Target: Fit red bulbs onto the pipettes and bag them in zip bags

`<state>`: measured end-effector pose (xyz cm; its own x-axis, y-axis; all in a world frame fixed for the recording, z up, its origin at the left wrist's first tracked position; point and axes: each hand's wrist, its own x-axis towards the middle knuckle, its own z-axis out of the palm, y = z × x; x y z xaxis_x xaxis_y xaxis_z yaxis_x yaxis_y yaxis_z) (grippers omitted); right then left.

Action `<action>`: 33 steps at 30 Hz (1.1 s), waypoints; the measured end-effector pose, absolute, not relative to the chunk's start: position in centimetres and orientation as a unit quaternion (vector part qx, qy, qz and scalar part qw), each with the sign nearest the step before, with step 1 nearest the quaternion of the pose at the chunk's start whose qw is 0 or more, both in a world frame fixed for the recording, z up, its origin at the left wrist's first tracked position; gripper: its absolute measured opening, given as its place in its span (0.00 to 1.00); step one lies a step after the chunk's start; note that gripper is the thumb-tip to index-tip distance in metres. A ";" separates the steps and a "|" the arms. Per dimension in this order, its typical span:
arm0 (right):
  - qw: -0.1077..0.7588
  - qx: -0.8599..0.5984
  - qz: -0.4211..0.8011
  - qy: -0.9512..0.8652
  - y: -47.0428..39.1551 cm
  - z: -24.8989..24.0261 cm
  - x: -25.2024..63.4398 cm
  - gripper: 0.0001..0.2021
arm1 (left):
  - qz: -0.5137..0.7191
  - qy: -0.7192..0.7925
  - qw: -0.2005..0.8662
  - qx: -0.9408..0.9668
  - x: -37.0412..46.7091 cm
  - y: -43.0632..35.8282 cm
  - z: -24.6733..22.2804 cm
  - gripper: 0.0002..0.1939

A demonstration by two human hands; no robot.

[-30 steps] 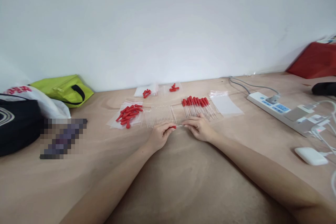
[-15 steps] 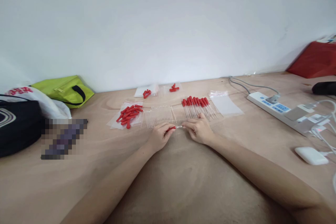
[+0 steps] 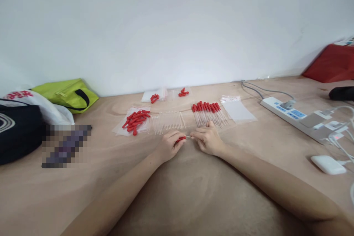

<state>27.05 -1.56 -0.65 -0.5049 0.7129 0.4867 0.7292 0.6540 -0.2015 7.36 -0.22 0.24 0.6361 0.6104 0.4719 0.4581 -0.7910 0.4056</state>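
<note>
My left hand is closed round a red rubber dropper bulb. My right hand pinches a thin glass dropper tube, whose end meets the bulb's mouth; how deep it sits inside I cannot tell. Just beyond my left hand lies a row of bare glass tubes. Past my right hand several tubes with red bulbs on them lie side by side on clear plastic. Loose red bulbs are heaped on a clear zip bag at the left.
Two small groups of red bulbs lie on bags near the wall. An unfilled-looking zip bag is right of the finished-looking row. A power strip with cables and a white case are at right; bags stand left.
My hands have come slightly closer together, and less of the glass tube shows between them. The bulb has shifted a little to the right and nearer to me.
</note>
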 end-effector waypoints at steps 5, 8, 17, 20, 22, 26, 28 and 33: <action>0.267 -0.416 -0.019 -0.869 -1.4 -0.3 26.8 0.12 | 0.322 0.280 0.115 0.897 7.2 0.3 0.2 0.07; 0.249 -0.414 -0.037 -0.875 -1.4 0.2 26.7 0.12 | 0.314 0.274 0.110 0.902 6.8 0.8 0.3 0.07; 0.242 -0.553 -0.027 -0.797 0.8 1.4 27.8 0.10 | 0.407 0.391 0.046 0.824 5.7 2.1 -0.7 0.17; 0.287 -0.660 0.021 -0.694 3.1 1.5 28.4 0.11 | 0.377 0.388 0.056 0.839 5.7 2.2 -0.9 0.11; 0.295 -0.702 0.025 -0.648 4.3 1.4 28.2 0.11 | 0.346 0.375 0.063 0.858 5.6 2.2 -0.9 0.09; 0.278 -0.736 0.008 -0.618 5.5 0.9 27.1 0.11 | 0.316 0.379 0.072 0.867 5.5 2.1 -0.8 0.07; 0.263 -0.744 0.000 -0.614 5.6 0.6 26.7 0.10 | 0.309 0.381 0.076 0.868 5.5 2.0 -0.6 0.06; 0.248 -0.751 -0.015 -0.612 5.7 0.2 26.6 0.08 | 0.303 0.378 0.078 0.871 5.9 1.7 -0.3 0.04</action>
